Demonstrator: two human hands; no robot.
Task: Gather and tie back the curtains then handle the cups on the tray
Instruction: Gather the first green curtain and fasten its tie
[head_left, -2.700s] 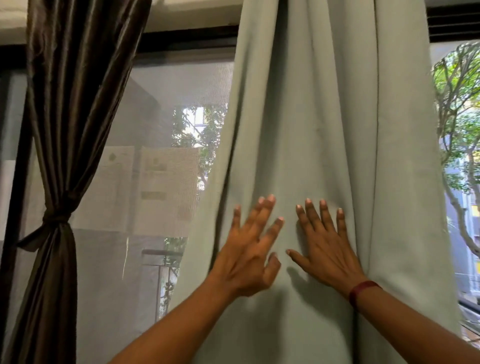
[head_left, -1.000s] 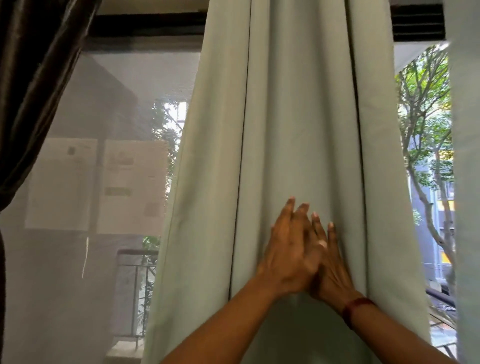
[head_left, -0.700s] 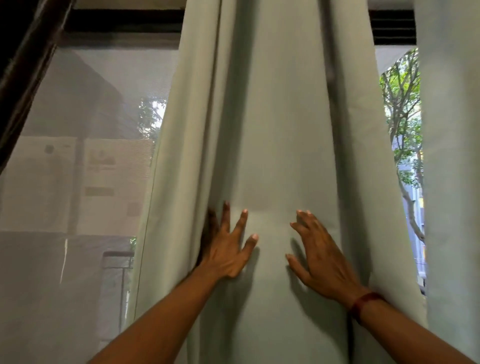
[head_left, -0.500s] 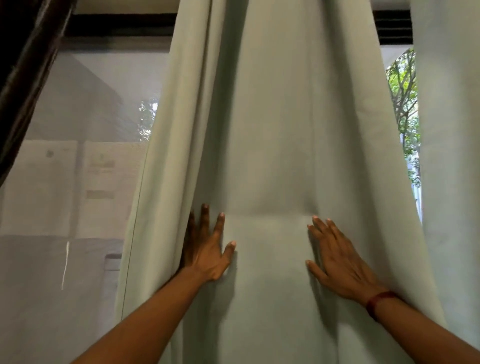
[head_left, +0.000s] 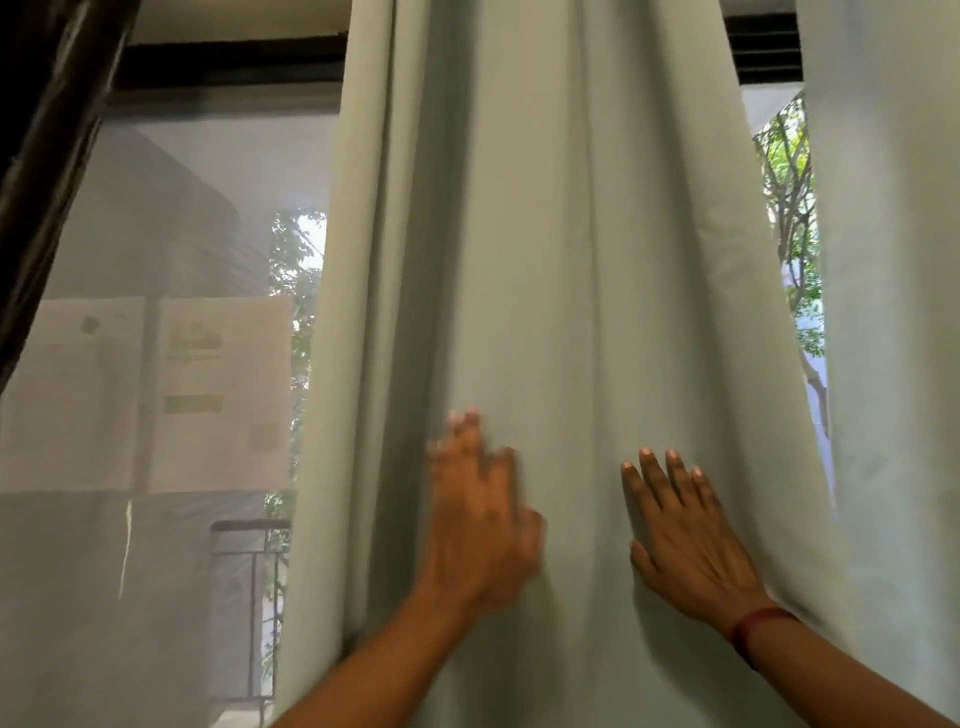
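While both palms lie flat on pale green curtain (head_left: 545, 260), hanging mid-window | left hand (head_left: 480, 525) blurred, right hand (head_left: 691, 551) splayed, fingers open, gripping nothing | advice: sweep folds inward evenly, bunch at one height, then tie | tray, cups: out of view, contents unknown

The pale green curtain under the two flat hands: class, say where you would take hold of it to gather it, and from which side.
Grip the pale green curtain at the height of the hands, where its vertical folds already narrow. Bring the left hand around the free left edge and the right hand around the right edge, beside the window gap, then draw both inward. Both hands lie open on the cloth, so nothing is gripped yet.
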